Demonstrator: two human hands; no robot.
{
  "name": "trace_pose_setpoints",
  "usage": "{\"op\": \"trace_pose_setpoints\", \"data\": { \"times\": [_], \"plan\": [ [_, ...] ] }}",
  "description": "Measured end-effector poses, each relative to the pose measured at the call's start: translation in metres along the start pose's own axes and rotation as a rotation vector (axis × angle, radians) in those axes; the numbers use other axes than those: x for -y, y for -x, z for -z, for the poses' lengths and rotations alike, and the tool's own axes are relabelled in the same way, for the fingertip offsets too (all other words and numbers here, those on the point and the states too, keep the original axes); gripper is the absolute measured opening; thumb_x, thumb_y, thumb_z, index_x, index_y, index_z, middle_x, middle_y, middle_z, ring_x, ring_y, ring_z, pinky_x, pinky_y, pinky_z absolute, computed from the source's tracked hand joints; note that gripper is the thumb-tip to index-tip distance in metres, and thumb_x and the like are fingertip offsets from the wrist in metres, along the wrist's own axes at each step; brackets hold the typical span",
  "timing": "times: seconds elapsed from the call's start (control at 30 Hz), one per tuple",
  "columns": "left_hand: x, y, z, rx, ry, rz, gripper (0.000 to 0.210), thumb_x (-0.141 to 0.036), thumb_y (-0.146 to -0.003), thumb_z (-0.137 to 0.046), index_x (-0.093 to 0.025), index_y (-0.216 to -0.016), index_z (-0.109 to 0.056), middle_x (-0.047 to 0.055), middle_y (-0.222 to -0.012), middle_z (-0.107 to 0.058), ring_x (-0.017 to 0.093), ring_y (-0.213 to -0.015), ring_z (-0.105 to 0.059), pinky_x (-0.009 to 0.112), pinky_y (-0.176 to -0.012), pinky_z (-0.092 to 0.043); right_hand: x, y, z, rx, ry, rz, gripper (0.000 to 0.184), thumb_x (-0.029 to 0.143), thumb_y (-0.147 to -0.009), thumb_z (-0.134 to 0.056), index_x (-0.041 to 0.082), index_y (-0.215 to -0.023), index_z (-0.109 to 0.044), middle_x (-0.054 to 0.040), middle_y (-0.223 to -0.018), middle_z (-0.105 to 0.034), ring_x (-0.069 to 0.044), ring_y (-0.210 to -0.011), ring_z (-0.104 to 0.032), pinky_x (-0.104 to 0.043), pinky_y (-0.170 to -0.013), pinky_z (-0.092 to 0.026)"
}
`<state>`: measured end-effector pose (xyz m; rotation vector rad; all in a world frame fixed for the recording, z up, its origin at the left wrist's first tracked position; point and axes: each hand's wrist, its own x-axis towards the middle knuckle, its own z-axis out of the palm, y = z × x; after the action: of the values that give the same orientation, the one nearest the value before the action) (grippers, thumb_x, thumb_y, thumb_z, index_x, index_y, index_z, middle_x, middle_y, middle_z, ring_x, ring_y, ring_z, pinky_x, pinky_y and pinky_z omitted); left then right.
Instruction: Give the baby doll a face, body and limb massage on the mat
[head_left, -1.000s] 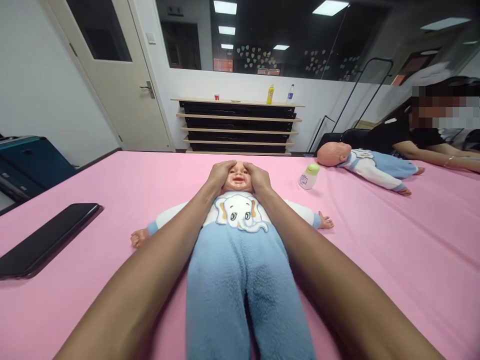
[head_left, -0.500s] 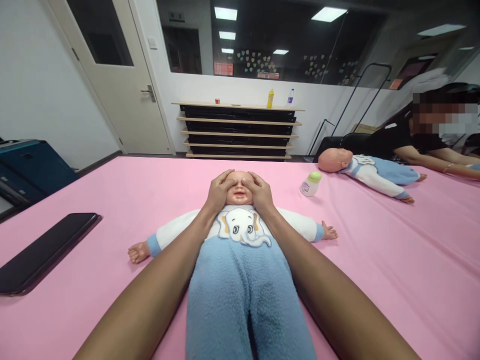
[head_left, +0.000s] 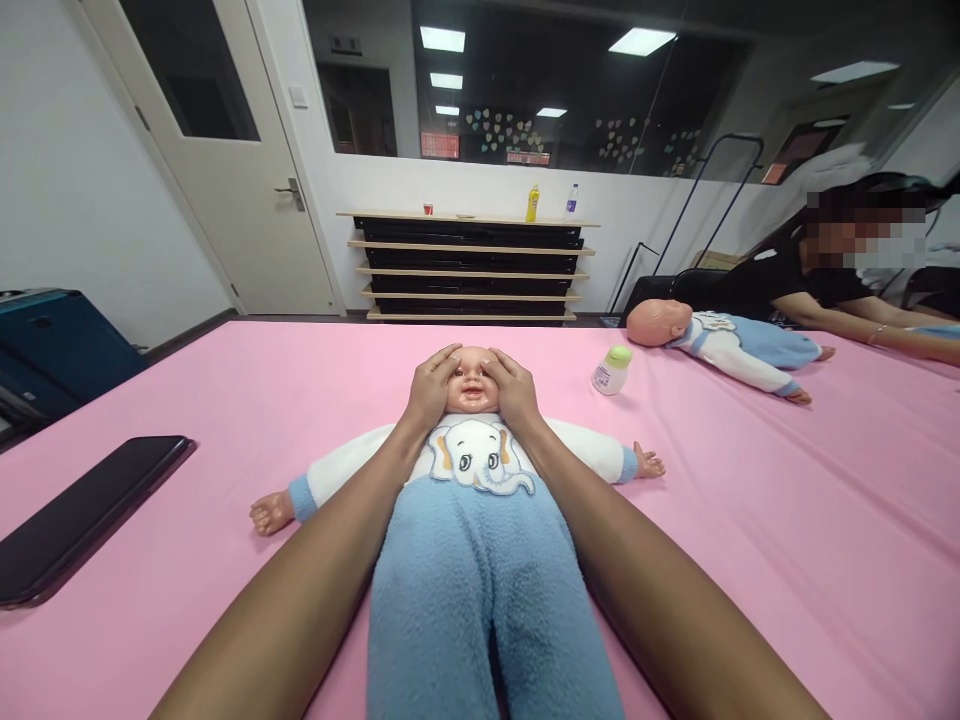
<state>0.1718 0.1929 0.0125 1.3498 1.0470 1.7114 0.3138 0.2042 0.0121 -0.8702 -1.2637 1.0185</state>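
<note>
- A baby doll (head_left: pixel 469 470) lies on its back in the middle of the pink table (head_left: pixel 787 520), feet toward the camera, arms spread out to both sides, in a white top with an elephant patch and fluffy blue trousers.
- The left hand (head_left: pixel 430 388) cups the left side of the doll's head, fingers curled up over the brow, thumb near the eye.
- The right hand (head_left: pixel 514 388) mirrors it on the other side; the 2 hands press flat on the head with the face bare between them, neither closed into a fist.
- Both forearms run along the doll's body and hide its shoulders and the sides of its chest.
- A black phone (head_left: pixel 82 515) lies flat near the left edge of the table, well apart from the doll.
- A small white bottle with a green cap (head_left: pixel 610 369) lies tilted on the table, beyond the doll's outstretched arm on the right.
- A second doll (head_left: pixel 720 340) lies further right, with another person's arm (head_left: pixel 862 325) resting just behind it.
- Against the far wall stands a low shelf (head_left: pixel 465 268) with a yellow bottle (head_left: pixel 532 202), a clear bottle (head_left: pixel 571 201) and a red cup (head_left: pixel 427 209) on top.
- A white door (head_left: pixel 225 150) stands to the shelf's left.
</note>
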Motion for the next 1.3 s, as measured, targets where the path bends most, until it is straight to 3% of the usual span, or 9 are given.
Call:
{"op": "trace_pose_setpoints", "data": {
  "times": [0.33,0.5,0.63,0.9,1.13,1.3],
  "plan": [
    [-0.002,0.001,0.001,-0.016,-0.035,-0.040,0.039,-0.032,-0.080,-0.049,-0.013,-0.109,-0.068,0.009,-0.120,-0.064,0.023,-0.118,-0.053,0.035,-0.105,-0.035,-0.007,-0.005,0.000,-0.034,-0.100,-0.020,0.035,0.035,-0.080,-0.056,0.017,-0.107,-0.069,-0.0039,-0.121,-0.064,-0.020,-0.119,-0.053,-0.032,-0.106,-0.037],
    [-0.007,0.007,0.002,0.029,-0.059,-0.014,0.053,-0.039,-0.072,-0.067,-0.015,-0.119,-0.062,0.009,-0.119,-0.063,0.026,-0.111,-0.056,0.037,-0.098,-0.042,0.000,0.001,0.001,0.050,-0.088,-0.035,0.053,0.043,-0.071,-0.071,0.019,-0.117,-0.063,-0.0036,-0.121,-0.063,-0.023,-0.115,-0.056,-0.034,-0.101,-0.043],
    [-0.009,0.008,0.002,0.020,-0.033,0.001,0.055,-0.040,-0.069,-0.071,-0.014,-0.118,-0.063,0.009,-0.120,-0.063,0.027,-0.112,-0.055,0.038,-0.099,-0.041,0.003,0.003,0.001,0.040,-0.080,-0.057,0.059,0.043,-0.065,-0.076,0.019,-0.118,-0.063,-0.0041,-0.121,-0.063,-0.025,-0.114,-0.055,-0.035,-0.101,-0.043],
    [-0.004,0.004,-0.001,-0.026,0.027,0.033,0.048,-0.039,-0.073,-0.064,-0.015,-0.115,-0.065,0.009,-0.120,-0.064,0.025,-0.111,-0.057,0.038,-0.100,-0.041,-0.003,0.000,0.000,0.028,-0.123,-0.058,0.055,0.042,-0.070,-0.073,0.017,-0.117,-0.063,-0.0047,-0.125,-0.061,-0.023,-0.117,-0.055,-0.035,-0.103,-0.041],
    [0.001,0.000,0.000,-0.036,0.017,-0.006,0.039,-0.032,-0.078,-0.051,-0.015,-0.108,-0.068,0.008,-0.122,-0.063,0.024,-0.118,-0.053,0.035,-0.105,-0.037,-0.015,-0.009,0.000,-0.028,-0.214,-0.051,0.034,0.033,-0.078,-0.059,0.017,-0.106,-0.069,-0.0037,-0.120,-0.065,-0.020,-0.118,-0.055,-0.034,-0.105,-0.039],
    [0.000,0.003,0.002,-0.026,0.010,-0.015,0.040,-0.034,-0.078,-0.054,-0.014,-0.110,-0.067,0.008,-0.120,-0.064,0.025,-0.116,-0.054,0.037,-0.103,-0.038,-0.011,-0.005,-0.001,-0.008,-0.222,-0.047,0.038,0.040,-0.078,-0.059,0.016,-0.107,-0.068,-0.0044,-0.117,-0.066,-0.021,-0.114,-0.056,-0.033,-0.101,-0.043]
  ]
}}
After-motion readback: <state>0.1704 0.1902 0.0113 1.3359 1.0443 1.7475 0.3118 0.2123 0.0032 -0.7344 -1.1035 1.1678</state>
